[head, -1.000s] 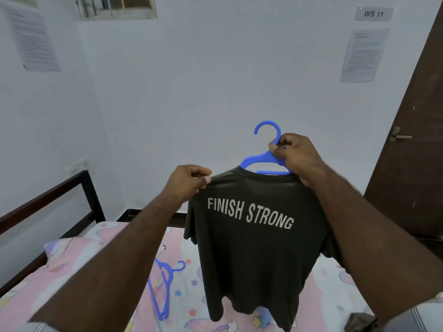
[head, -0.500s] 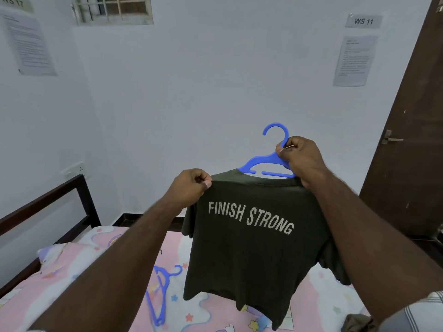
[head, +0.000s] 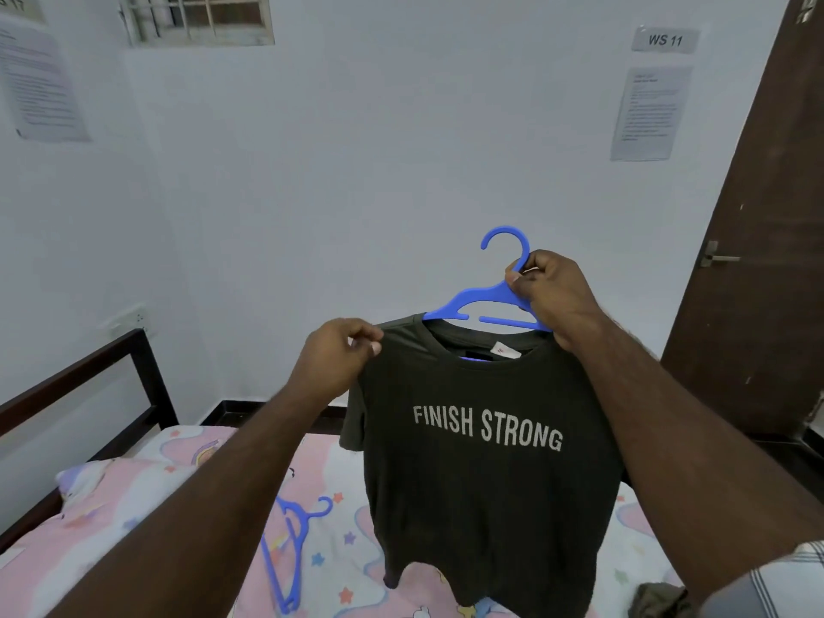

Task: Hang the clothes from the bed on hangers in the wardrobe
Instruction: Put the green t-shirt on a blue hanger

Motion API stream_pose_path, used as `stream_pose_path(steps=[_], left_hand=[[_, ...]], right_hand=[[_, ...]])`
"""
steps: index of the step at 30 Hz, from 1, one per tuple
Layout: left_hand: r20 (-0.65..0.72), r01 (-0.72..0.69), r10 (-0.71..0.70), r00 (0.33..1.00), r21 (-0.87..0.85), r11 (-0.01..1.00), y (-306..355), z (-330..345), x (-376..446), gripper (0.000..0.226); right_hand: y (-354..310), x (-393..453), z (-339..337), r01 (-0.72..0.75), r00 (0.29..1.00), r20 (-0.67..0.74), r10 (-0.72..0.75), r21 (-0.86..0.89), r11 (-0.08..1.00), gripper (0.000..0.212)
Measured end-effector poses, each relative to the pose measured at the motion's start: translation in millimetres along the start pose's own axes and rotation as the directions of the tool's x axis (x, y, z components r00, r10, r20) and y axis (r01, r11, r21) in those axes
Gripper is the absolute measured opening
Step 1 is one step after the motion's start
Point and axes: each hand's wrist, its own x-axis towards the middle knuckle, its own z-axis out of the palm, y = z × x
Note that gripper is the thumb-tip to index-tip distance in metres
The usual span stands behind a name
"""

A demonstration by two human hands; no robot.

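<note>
Holding a dark T-shirt (head: 481,461) above the bed (head: 133,519): right hand (head: 550,289) grips its blue hanger (head: 479,305), left hand (head: 341,354) pinches the shoulder; spare hangers (head: 290,555) lie on the sheet

The hanger (head: 484,301) was smooth blue plastic. The shirt (head: 481,483) was matt dark cloth. The door (head: 758,260) looked like wood.

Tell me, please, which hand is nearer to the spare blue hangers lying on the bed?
Left. The left hand pinches the T-shirt shoulder above the spare hangers; the right hand grips the shirt's hanger, farther right.
</note>
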Motion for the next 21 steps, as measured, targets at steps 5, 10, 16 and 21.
stream_pose_path(steps=[5,10,16,21], left_hand=[[-0.008,-0.103,0.104,0.994,0.116,0.988,14.8,14.7,15.2,0.022],[-0.029,-0.091,0.095,0.995,0.123,0.988,19.7,20.2,23.6,0.012],[0.04,-0.166,0.161,0.986,0.226,0.96,38.0,24.2,34.8,0.017],[0.018,-0.224,0.224,0.974,0.157,0.962,53.7,25.0,40.2,0.015]], right_hand=[[-2.0,-1.5,-1.3,0.024,0.999,0.046,-0.025,0.025,0.999,0.011],[-3.3,-3.7,-5.7,0.029,0.998,0.056,-0.031,0.043,0.999,0.012],[2.4,-3.3,-7.0,0.006,0.998,0.061,-0.01,0.054,0.999,0.011],[3.8,-3.0,-4.2,0.02,0.996,0.09,-0.022,0.025,0.999,0.008]])
